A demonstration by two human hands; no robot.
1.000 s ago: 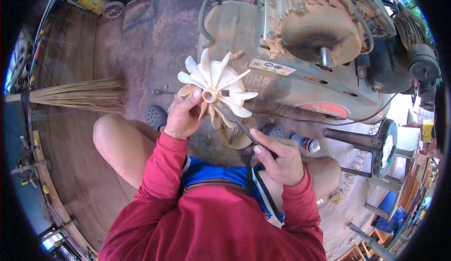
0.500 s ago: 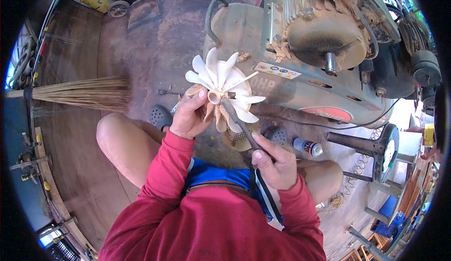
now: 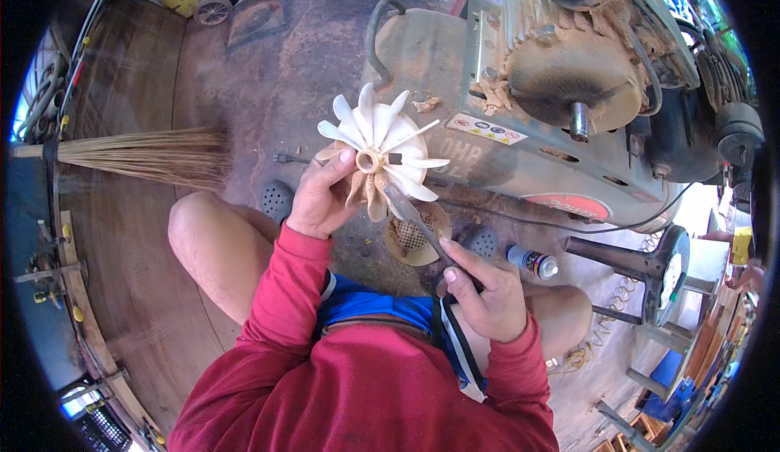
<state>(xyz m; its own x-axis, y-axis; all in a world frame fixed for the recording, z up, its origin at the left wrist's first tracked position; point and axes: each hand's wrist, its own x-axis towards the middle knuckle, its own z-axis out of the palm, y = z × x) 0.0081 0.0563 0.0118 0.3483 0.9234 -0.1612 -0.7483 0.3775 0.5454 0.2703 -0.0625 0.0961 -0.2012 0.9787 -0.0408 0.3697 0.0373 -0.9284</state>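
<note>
My left hand (image 3: pixel 320 194) is closed on the rim of a white plastic fan wheel (image 3: pixel 382 127), thumb beside its round hub. Most blades are white; those on the lower left are coated with brown dirt. In my right hand (image 3: pixel 490 296) is a long, slim dark tool (image 3: pixel 429 235), pinched between thumb and fingers with the forefinger laid along it. The tool's greyish tip meets the dirty lower blades just below the hub. What kind of tool it is I cannot make out. A tan perforated cover (image 3: pixel 418 249) lies on the floor beneath.
Ahead on the right stands a dusty air compressor (image 3: pixel 479 62) with a bare motor shaft (image 3: pixel 578 120). A spray can (image 3: pixel 530 260) lies right of my knees, near a black stool (image 3: pixel 642 258). Leftward are a straw broom (image 3: pixel 142 158), a dustpan (image 3: pixel 257 19) and sandals (image 3: pixel 278 200).
The tool's tip has slid down and outward from beside the hub along the dirty blades. My right hand has shifted slightly right and down; the fan wheel has moved slightly left.
</note>
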